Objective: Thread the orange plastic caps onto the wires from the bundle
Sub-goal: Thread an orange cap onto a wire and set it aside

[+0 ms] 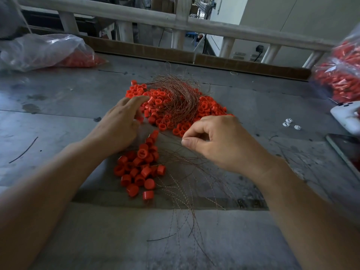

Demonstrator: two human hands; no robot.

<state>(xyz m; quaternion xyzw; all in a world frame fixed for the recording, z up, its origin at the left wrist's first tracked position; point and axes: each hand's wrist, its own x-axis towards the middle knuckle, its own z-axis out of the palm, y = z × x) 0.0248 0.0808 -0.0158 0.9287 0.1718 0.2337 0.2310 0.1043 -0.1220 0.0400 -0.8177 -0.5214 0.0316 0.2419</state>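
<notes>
Head view, one frame.

- Wire bundle (176,94): thin copper-coloured strands, lying on top of the far pile of orange caps (206,108) at mid-desk. The strands curve from the far left round toward the near right.
- Second heap, near caps (140,170), lies just below the left hand. Loose wires (185,195) fan from it toward the person, long axis running far to near. My guess is these are already threaded; the joins are too fine to confirm.
- Left hand (116,125): fingers reach out fairly straight, tips on the left edge of the far pile. No cap seen held. It is the nearer hand to loose caps, which lie directly ahead of its fingertips and to their right.
- Right hand (222,141): thumb and forefinger pressed together, other fingers curled under. It appears to pinch one wire (175,137), which is barely resolved. The pinch points left, toward the left hand across the gap between the two heaps.
- Key relation: a cap must come from the left fingers to the wire end at the right pinch. The two are near each other but apart.
- Desk (58,106): grey, stained. A bag of caps (48,53) sits far left, another bag (341,75) far right, a white gadget (344,117) at the right edge.
- Writing, brands: none readable.
</notes>
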